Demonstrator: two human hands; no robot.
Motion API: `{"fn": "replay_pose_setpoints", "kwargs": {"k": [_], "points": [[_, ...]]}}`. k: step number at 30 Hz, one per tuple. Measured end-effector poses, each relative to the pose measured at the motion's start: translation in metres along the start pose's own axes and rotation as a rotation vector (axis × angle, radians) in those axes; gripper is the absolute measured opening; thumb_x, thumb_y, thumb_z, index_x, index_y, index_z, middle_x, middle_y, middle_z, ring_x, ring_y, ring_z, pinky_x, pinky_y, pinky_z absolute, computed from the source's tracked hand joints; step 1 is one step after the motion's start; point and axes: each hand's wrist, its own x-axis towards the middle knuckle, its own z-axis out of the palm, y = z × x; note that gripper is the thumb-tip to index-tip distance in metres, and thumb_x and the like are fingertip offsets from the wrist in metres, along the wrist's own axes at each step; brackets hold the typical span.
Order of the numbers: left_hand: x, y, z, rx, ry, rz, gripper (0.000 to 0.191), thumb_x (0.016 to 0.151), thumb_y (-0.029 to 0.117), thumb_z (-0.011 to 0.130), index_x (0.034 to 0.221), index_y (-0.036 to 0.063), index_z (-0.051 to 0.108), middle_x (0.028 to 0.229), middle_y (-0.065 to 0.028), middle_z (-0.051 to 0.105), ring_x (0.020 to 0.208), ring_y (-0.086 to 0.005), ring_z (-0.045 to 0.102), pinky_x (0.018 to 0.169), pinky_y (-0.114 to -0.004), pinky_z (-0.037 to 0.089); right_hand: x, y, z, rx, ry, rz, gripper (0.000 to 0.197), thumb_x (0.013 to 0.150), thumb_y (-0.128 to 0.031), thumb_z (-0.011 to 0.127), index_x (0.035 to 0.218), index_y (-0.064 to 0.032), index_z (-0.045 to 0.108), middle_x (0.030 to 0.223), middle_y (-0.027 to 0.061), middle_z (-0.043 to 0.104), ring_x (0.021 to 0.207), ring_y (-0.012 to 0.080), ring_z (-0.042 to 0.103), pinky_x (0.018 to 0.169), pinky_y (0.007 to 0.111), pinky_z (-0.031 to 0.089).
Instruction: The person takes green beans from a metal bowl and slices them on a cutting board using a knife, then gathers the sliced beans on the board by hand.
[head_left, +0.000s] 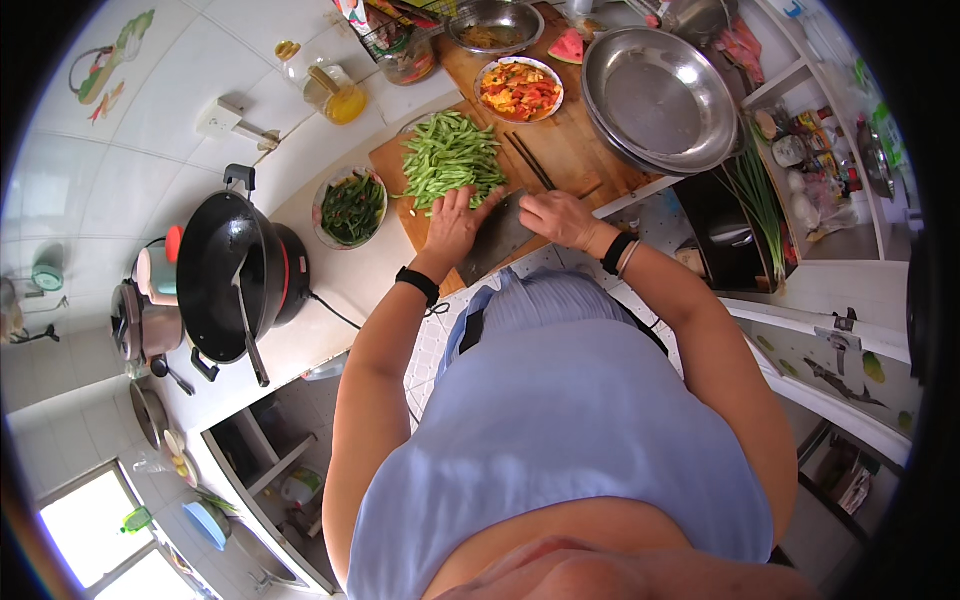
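Note:
A heap of cut green beans lies on a wooden cutting board. My left hand rests at the heap's near edge, fingers spread, beside a wide-bladed cleaver. The blade lies low over the board's near right part. My right hand is closed at the cleaver's right end; the handle is mostly hidden by the fingers. Dark chopsticks lie beyond it on the wooden surface. A plate of tomato and egg stands behind the board, and a bowl of cooked greens stands to its left.
A black wok with a metal spatula in it stands at left. Large steel basins sit at the back right, near a watermelon slice. An oil jar stands by the tiled wall. Green onions lie at right.

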Motion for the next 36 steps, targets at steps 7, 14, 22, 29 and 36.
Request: {"fn": "replay_pose_setpoints", "kwargs": {"k": [7,14,22,29,36], "points": [[0.004,-0.001,-0.014,0.121,-0.003,0.098,0.057,0.081,0.015,0.052,0.135,0.0291,0.045,0.115,-0.0007,0.046,0.103,-0.0195,0.045,0.084,-0.037,0.036,-0.009,0.004,0.004,-0.003,0.006,0.034,0.007,0.075,-0.012,0.053,0.081,-0.0099,0.051,0.096,0.0049,0.052,0.078,0.0166,0.058,0.068,0.030,0.048],[0.012,-0.011,0.002,0.050,-0.003,-0.098,0.026,0.076,0.010,0.054,0.101,0.0134,0.060,0.099,-0.0066,0.056,0.090,-0.0242,0.054,0.074,-0.037,0.045,-0.016,0.013,-0.012,0.067,0.116,0.057,0.005,0.075,-0.011,0.052,0.077,-0.0087,0.047,0.083,0.0070,0.046,0.069,0.0212,0.057,0.060,0.033,0.048],[0.017,0.005,-0.005,-0.070,0.119,-0.245,0.040,0.069,0.003,0.057,0.109,0.0068,0.058,0.113,-0.0136,0.052,0.106,-0.0313,0.050,0.085,-0.042,0.044,-0.103,0.016,-0.027,0.272,0.082,0.683,0.021,0.070,-0.003,0.061,0.090,-0.0064,0.053,0.090,0.0102,0.052,0.077,0.0322,0.058,0.064,0.041,0.048],[0.062,0.072,0.036,-0.193,-0.070,-0.080,0.050,0.072,0.000,0.055,0.122,0.0063,0.052,0.119,-0.0140,0.051,0.111,-0.0320,0.047,0.094,-0.042,0.038,-0.132,0.008,-0.040,0.340,0.273,0.862,0.029,0.073,-0.002,0.065,0.098,-0.0043,0.051,0.103,0.0158,0.045,0.082,0.0348,0.056,0.072,0.038,0.047],[0.102,0.061,0.063,-0.572,0.373,-0.536,0.021,0.076,0.004,0.056,0.097,0.0012,0.058,0.090,-0.0192,0.058,0.084,-0.0368,0.056,0.074,-0.044,0.046,-0.149,0.016,-0.053,0.324,0.157,0.760,0.028,0.069,0.003,0.062,0.096,-0.0021,0.054,0.103,0.0142,0.048,0.087,0.0330,0.056,0.074,0.040,0.046]]}}
